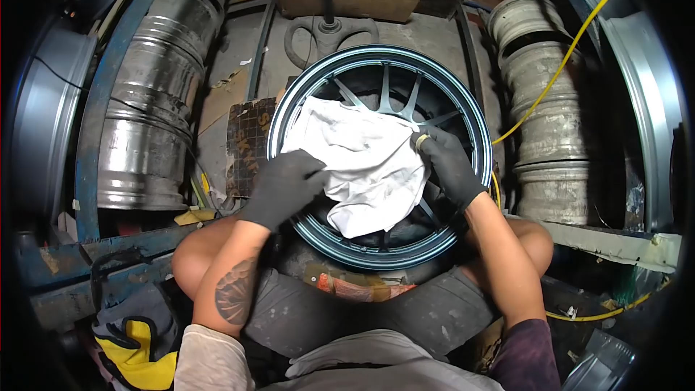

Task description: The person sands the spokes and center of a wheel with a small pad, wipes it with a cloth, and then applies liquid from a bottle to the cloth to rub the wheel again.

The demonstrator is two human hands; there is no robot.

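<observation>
A wheel rim (376, 257) with a dark, shiny lip and slim spokes lies in front of my knees. Over its left and middle part spreads a crumpled white cloth (362, 148), hiding the hub and several spokes. My left hand (286, 185), in a dark glove, has its fingers curled on the cloth's left edge. At the opposite edge, my right hand (450, 163), gloved the same way, pinches the cloth between thumb and fingers. A small gold-coloured band (421, 143) shows at the right hand's fingers.
Stacked metal wheel barrels (156, 87) line the left, and more barrels (546, 108) the right. A yellow hose (561, 65) crosses at right. Behind the rim stands a spoked hand wheel (329, 32). Yellow-and-grey gloves (137, 347) lie at lower left.
</observation>
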